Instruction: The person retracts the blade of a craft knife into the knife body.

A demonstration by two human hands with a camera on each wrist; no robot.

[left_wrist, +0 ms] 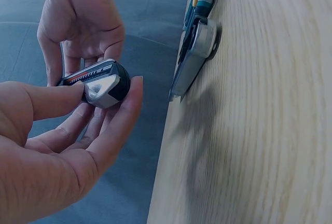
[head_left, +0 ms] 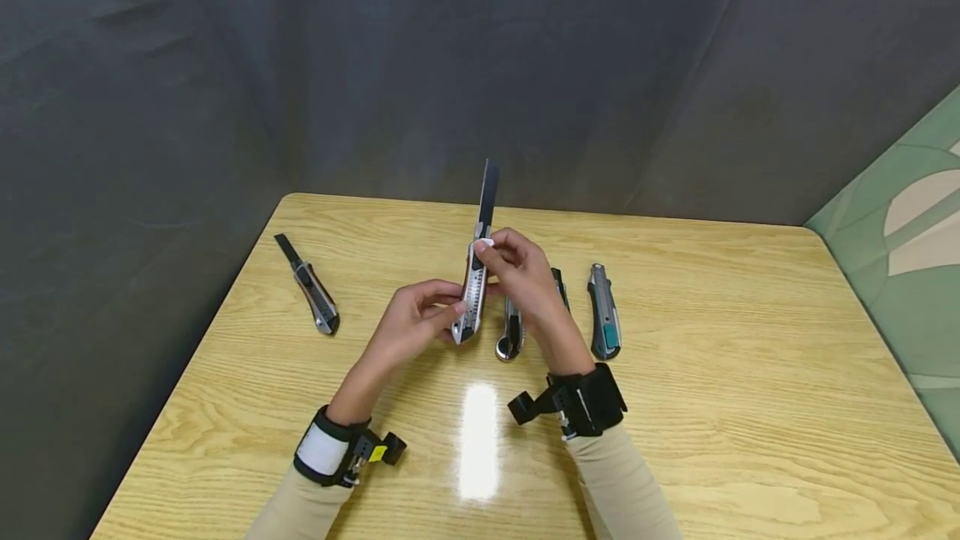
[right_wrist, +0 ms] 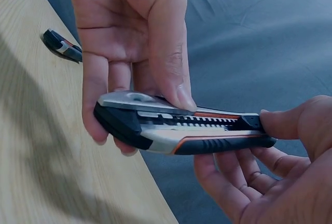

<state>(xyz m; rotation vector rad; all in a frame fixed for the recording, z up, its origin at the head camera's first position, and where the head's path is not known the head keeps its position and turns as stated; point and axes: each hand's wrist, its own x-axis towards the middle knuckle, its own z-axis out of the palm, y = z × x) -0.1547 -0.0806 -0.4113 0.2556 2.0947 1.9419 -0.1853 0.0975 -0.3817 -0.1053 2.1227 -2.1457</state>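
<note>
Both hands hold a silver, black and orange utility knife (head_left: pixel 474 290) above the table, its long dark blade pointing away. My left hand (head_left: pixel 416 319) pinches the butt end between thumb and fingers. Higher up the handle, my right hand (head_left: pixel 528 277) grips with its thumb at the black slider, which the right wrist view shows beside the toothed track (right_wrist: pixel 202 122). Below the right hand lies another cutter (head_left: pixel 511 336) with a round end, partly covered by that hand. A further dark cutter (head_left: pixel 560 286) is mostly hidden behind the same hand.
At the table's left lies a similar utility knife (head_left: pixel 318 302) with its blade out. To the right of the hands rests a grey cutter (head_left: pixel 604 315) with a teal part. The wooden table (head_left: pixel 750 357) ends at a dark curtain (head_left: pixel 480 65) behind.
</note>
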